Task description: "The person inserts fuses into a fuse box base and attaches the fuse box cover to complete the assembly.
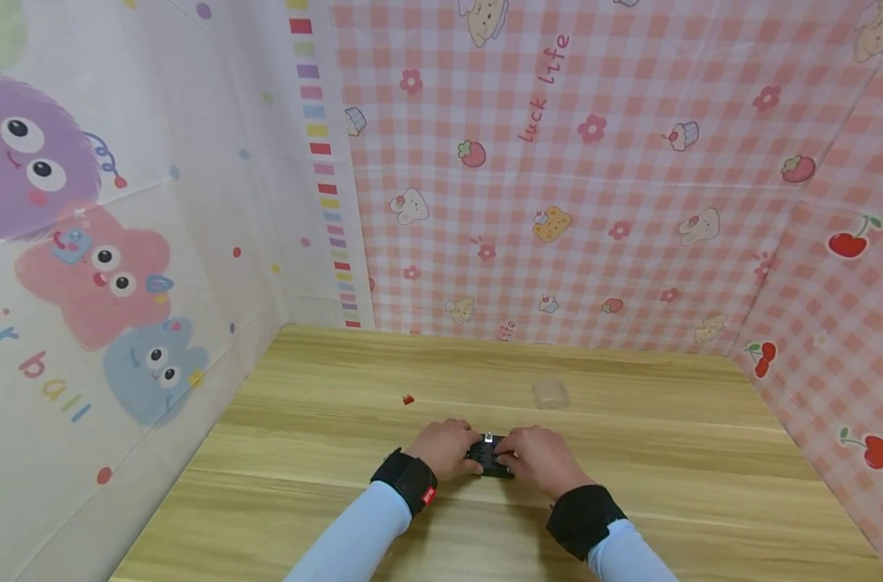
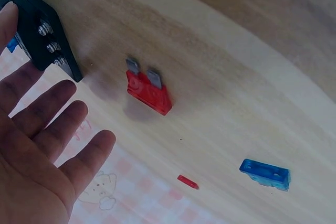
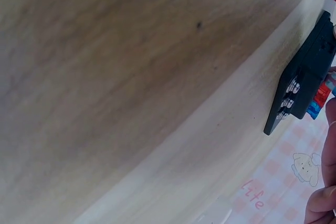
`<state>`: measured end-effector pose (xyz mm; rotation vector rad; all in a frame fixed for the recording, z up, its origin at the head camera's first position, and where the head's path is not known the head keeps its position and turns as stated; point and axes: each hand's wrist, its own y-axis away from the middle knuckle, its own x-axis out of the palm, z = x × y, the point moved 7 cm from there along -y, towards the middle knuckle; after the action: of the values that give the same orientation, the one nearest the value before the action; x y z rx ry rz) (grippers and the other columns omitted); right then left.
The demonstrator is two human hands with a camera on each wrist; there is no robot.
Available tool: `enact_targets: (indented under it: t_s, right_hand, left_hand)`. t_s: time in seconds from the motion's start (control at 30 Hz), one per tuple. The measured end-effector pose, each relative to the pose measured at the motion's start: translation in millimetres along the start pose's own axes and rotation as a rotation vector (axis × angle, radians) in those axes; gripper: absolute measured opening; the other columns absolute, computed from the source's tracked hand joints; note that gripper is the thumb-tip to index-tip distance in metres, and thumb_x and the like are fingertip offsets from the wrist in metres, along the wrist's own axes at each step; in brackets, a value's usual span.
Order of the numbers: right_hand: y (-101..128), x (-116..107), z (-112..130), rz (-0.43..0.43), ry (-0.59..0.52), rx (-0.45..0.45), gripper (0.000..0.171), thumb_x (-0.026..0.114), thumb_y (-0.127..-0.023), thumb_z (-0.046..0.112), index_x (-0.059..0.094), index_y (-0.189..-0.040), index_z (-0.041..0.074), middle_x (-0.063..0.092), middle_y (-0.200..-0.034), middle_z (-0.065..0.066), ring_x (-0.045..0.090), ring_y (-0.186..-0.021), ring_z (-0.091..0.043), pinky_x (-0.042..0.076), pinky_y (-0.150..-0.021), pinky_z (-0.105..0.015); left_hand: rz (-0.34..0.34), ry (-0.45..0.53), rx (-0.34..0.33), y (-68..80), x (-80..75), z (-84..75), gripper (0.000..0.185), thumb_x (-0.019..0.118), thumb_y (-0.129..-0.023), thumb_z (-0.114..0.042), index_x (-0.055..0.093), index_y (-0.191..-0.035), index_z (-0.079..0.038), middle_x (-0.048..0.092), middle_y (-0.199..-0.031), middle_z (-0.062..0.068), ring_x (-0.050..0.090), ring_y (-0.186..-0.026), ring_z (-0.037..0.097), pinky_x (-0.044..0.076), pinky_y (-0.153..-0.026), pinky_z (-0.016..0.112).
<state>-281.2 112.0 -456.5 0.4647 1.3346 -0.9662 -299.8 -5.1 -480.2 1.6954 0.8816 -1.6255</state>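
Note:
A black fuse block (image 1: 489, 458) is on the table between both hands, with metal screws (image 2: 52, 45) along one edge. My left hand (image 1: 445, 450) pinches its left side, with the other fingers spread in the left wrist view. My right hand (image 1: 547, 461) reaches over the block from the right, its fingertips close together. In the right wrist view a red blade fuse (image 3: 322, 96) and a blue one (image 3: 313, 110) stand in the block. Against the right fingertips is a pale bluish fuse (image 3: 331, 81), partly cut off by the frame edge.
Another red blade fuse (image 2: 149, 92) lies beyond the left hand, its two prongs showing. A small blue plastic piece (image 2: 265, 174) appears farther left. A clear plastic box (image 1: 551, 394) sits behind the right hand. Patterned cloth walls (image 1: 558, 186) border the wooden table (image 1: 667, 404).

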Motion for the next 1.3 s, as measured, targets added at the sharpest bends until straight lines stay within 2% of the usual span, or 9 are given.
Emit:
enact_targets:
  t_s: [0.4, 0.83, 1.1, 1.3]
  right_hand:
    - [-0.3, 3.3, 1.3, 0.002, 0.003, -0.022, 0.006, 0.08, -0.082, 0.011, 0.08, -0.088, 0.013, 0.067, -0.08, 0.004, 0.062, -0.071, -0.012, 0.05, -0.063, -0.031]
    - [-0.1, 6.7, 4.7, -0.007, 0.042, -0.037, 0.007, 0.081, -0.082, 0.012, 0.08, -0.088, 0.014, 0.07, -0.082, 0.003, 0.066, -0.076, -0.016, 0.054, -0.069, -0.036]
    - [0.2, 8.1, 3.3, -0.028, 0.071, -0.01, 0.004, 0.082, -0.081, 0.014, 0.08, -0.084, 0.016, 0.063, -0.078, 0.005, 0.06, -0.068, -0.012, 0.05, -0.062, -0.03]
    - [-0.4, 6.6, 6.5, -0.053, 0.086, -0.001, 0.006, 0.083, -0.079, 0.011, 0.079, -0.08, 0.015, 0.061, -0.075, 0.005, 0.058, -0.066, -0.012, 0.049, -0.061, -0.032]
  left_hand:
    - [0.004, 0.011, -0.001, -1.2, 2.2, 1.5, 0.049, 0.075, -0.086, -0.048, 0.07, -0.125, -0.018, 0.066, -0.115, 0.001, 0.061, -0.105, 0.016, 0.052, -0.082, 0.036]
    - [0.004, 0.004, 0.008, -1.5, 0.3, 0.4, 0.048, 0.074, -0.086, -0.047, 0.07, -0.124, -0.018, 0.067, -0.114, 0.001, 0.062, -0.102, 0.016, 0.052, -0.081, 0.036]
    - [0.028, 0.017, -0.01, -2.6, 1.3, 0.5, 0.048, 0.075, -0.085, -0.047, 0.07, -0.123, -0.018, 0.066, -0.111, 0.001, 0.061, -0.102, 0.017, 0.051, -0.081, 0.036]
    - [0.017, 0.014, 0.0, -3.0, 0.5, 0.3, 0.049, 0.076, -0.084, -0.048, 0.071, -0.122, -0.018, 0.066, -0.109, 0.0, 0.061, -0.101, 0.017, 0.052, -0.079, 0.036]
